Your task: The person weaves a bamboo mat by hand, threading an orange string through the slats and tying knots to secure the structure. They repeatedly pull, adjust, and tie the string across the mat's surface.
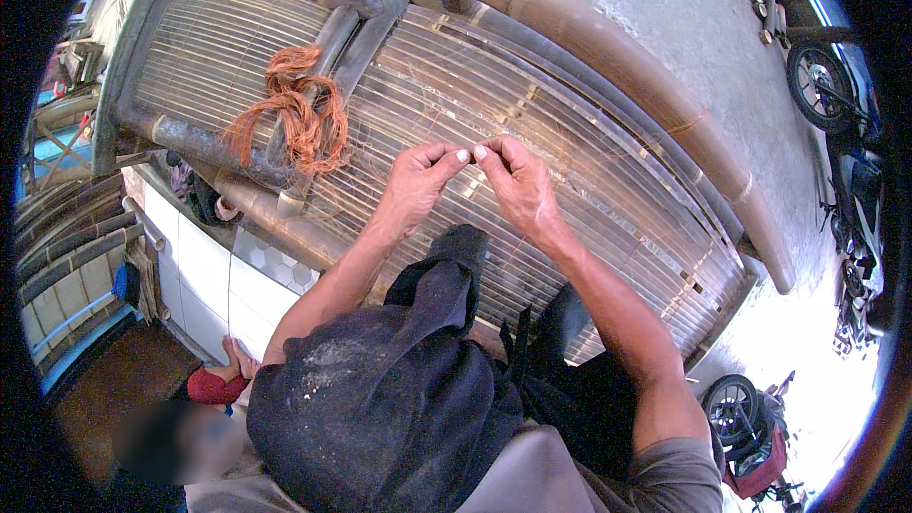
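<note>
My left hand (416,182) and my right hand (516,180) meet fingertip to fingertip above a bamboo frame with thin slats (570,180). Both pinch a thin orange strand (473,158) between thumb and forefinger; the strand is too fine to follow further. A bundle of orange cord (299,114) lies on the slats to the left of my left hand, draped over a cross pole. My knees in dark cloth (437,323) press against the frame's near edge.
Thick bamboo poles (608,47) edge the frame. A seated person (204,427) is at lower left by a white tiled wall (209,275). Motorbikes (836,114) stand on concrete at right, another motorbike (746,418) at lower right. Stacked bamboo (66,228) lies at far left.
</note>
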Motion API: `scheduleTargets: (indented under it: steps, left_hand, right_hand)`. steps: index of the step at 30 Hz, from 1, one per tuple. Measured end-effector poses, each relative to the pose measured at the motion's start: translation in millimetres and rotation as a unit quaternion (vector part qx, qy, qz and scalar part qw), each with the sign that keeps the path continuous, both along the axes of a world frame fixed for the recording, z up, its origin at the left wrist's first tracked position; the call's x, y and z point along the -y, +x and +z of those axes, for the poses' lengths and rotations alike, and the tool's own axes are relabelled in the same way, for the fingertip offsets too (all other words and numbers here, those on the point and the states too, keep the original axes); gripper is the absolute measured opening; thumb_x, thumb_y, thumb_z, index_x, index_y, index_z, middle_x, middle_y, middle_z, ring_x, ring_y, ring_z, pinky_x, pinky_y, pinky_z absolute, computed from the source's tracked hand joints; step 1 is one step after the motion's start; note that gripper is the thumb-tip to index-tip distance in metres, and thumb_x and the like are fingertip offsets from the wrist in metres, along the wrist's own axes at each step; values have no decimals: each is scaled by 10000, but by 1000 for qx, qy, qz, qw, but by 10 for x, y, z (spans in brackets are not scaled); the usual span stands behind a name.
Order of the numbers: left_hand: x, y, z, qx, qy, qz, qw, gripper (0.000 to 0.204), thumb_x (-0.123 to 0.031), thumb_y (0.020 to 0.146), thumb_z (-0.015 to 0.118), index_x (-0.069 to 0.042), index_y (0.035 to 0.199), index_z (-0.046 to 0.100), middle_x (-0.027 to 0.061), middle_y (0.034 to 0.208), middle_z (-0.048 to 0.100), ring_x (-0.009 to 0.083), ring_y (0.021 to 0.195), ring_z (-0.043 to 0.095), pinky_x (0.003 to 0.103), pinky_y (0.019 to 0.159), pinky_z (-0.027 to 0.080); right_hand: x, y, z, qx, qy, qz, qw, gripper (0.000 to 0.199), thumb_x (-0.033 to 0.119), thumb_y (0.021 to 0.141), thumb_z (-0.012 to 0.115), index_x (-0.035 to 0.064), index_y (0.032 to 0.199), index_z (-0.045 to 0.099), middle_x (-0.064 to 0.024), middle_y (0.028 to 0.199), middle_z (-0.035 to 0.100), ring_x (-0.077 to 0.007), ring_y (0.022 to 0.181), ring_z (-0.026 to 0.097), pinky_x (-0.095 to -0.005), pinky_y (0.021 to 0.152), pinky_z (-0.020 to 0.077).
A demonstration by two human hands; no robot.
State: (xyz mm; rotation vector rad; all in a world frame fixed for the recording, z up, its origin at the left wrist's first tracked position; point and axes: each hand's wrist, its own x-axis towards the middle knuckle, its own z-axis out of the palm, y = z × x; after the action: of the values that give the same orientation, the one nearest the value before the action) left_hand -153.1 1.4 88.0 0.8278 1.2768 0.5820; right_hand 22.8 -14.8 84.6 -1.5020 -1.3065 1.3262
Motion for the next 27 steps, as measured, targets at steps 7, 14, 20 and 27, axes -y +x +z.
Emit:
scheduleTargets:
  steps: [7, 14, 20, 27]
  left_hand:
    - [33, 28, 32, 12, 8, -20, 1000, 296, -265, 992, 660, 15, 1048, 741, -52, 724, 585, 35, 660, 455, 223, 598, 385]
    - [44, 40, -6, 42, -9, -25, 999, 229, -226, 996, 652, -13, 1045, 722, -72, 720, 544, 15, 609, 399, 200, 517, 302]
    - [31, 105, 25, 34, 24, 39, 998, 225, -234, 1003, 641, -27, 1053, 713, -60, 717, 552, 13, 583, 407, 199, 494, 302]
    - [-23, 193, -5, 74, -10, -25, 997, 208, -273, 1012, 614, -72, 1010, 669, -42, 739, 569, 25, 554, 429, 193, 472, 332]
  right_hand:
    - [-27, 85, 14, 40, -35, 5, 999, 264, 250, 1018, 625, -7, 1016, 686, -19, 732, 595, -89, 716, 513, -292, 641, 453]
    - [-67, 113, 11, 50, -52, 11, 997, 278, 266, 1015, 629, -5, 1013, 690, -8, 745, 580, -86, 715, 499, -290, 628, 442]
    - [-121, 200, 65, -65, -104, 36, 992, 322, 195, 1039, 551, 74, 1336, 582, 60, 727, 475, -48, 646, 411, -238, 573, 368]
    - [-168, 251, 127, -74, -129, 78, 986, 435, 191, 1038, 537, 109, 1459, 464, 58, 728, 447, -57, 652, 413, -242, 571, 361]
